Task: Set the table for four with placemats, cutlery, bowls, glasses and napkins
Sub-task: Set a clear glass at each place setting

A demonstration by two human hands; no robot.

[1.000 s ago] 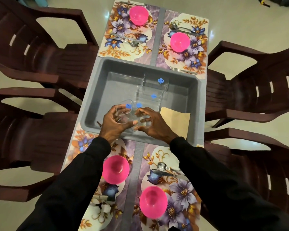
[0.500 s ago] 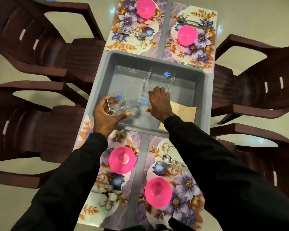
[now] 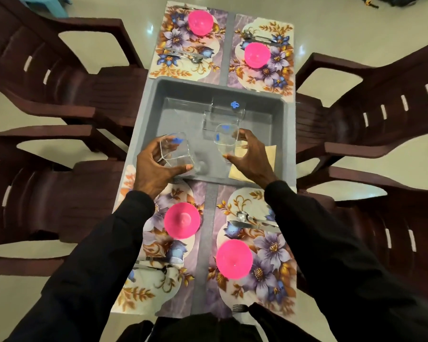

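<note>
A tub (image 3: pixel 183 112) sits across the middle of the table (image 3: pixel 209 243), between four mats. Behind it lie the far-left placemat (image 3: pixel 173 40) and far-right placemat (image 3: pixel 279 77); before it, nearest me, lie the near-left placemat (image 3: pixel 158 287) and near-right placemat (image 3: pixel 269 280). Each carries one bowl: far-left bowl (image 3: pixel 200 22), far-right bowl (image 3: pixel 257 55), near-left bowl (image 3: pixel 182 223), near-right bowl (image 3: pixel 234 259).

My left hand (image 3: pixel 153 171) holds the left glass (image 3: pixel 176 151) over the tub's near-left corner. My right hand (image 3: pixel 252 159) holds the right glass (image 3: pixel 226 140) beside it, above the napkin (image 3: pixel 269 154) in the tub's near-right corner. Spare glasses (image 3: pixel 224 112) rest in the tub just behind.

Left-side chairs (image 3: pixel 59 70) and right-side chairs (image 3: pixel 381 107) flank the table.
</note>
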